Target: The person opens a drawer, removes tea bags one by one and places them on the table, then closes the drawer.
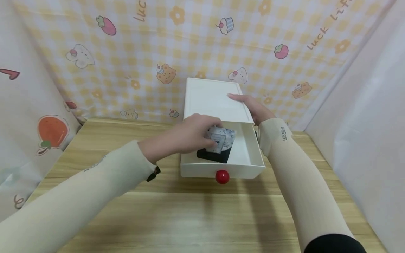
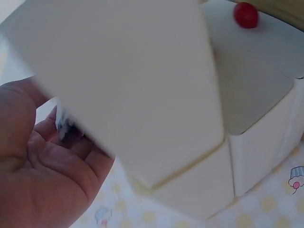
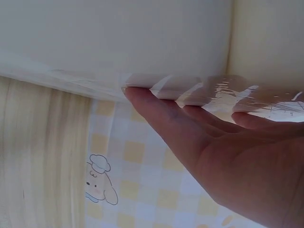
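Observation:
My left hand (image 1: 193, 133) reaches over the pulled-out drawer (image 1: 248, 147) and grips a small box (image 1: 218, 144) with a grey-white patterned upper part, a pale label and a black lower part. The box is tilted, inside the drawer's walls. In the left wrist view, a bit of the patterned box (image 2: 64, 124) shows by the fingers, and white plastic hides the rest. My right hand (image 1: 254, 107) touches the right side of the white drawer cabinet (image 1: 212, 100). The right wrist view shows its fingers (image 3: 161, 111) fairly straight, fingertips at the glossy side wall.
A round red knob (image 1: 222, 176) sticks out from the drawer front. The cabinet stands on a wood-grain table (image 1: 177, 218), its back close to a yellow checked cloth (image 1: 139, 45) with cartoon prints. Pale cloth walls (image 1: 367, 116) flank the table.

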Available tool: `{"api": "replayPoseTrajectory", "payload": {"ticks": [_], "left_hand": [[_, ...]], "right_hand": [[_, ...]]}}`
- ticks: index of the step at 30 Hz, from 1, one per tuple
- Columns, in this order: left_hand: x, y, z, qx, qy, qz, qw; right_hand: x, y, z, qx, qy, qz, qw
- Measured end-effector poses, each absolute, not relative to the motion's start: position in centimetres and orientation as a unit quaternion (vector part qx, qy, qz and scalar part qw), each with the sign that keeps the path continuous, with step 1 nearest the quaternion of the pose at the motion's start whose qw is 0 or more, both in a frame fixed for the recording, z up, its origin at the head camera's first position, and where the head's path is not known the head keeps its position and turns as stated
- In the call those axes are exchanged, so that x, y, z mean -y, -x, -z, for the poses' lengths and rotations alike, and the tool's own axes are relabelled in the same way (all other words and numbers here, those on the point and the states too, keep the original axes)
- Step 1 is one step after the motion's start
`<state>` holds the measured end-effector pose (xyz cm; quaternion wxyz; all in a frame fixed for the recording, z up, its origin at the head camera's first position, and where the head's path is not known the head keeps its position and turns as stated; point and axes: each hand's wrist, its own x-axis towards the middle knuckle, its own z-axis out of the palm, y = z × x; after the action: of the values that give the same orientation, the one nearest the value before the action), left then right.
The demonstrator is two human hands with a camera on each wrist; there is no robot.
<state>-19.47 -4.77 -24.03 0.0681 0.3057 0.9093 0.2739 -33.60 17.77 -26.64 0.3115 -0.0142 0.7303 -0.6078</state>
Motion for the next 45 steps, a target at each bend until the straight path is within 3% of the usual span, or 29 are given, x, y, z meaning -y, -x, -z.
{"api": "replayPoseTrajectory", "payload": {"ticks": [8,13,21,32,45], "left_hand": [[7.8,18.9,21.5,-0.891,-0.267,-0.364,0.048],[10.6,18.1,20.5,-0.890,-0.218,-0.401,0.000],[16.7,17.8,21.1,-0.912,-0.150,-0.379,-0.037],[22.6,19.9,27.5,-0.928,-0.110,-0.351,0.064],[26.2,21.5,34.3,-0.923,-0.107,-0.333,0.161]], "right_hand": [[-17.7,33.1,25.9,-0.725,0.000,0.613,0.316],[-17.7,33.0,25.8,-0.737,-0.006,0.602,0.307],[-17.5,33.1,25.9,-0.744,-0.012,0.598,0.299],[-17.5,33.3,26.2,-0.735,-0.006,0.608,0.302],[-17.2,33.4,26.3,-0.727,-0.010,0.617,0.301]]}}
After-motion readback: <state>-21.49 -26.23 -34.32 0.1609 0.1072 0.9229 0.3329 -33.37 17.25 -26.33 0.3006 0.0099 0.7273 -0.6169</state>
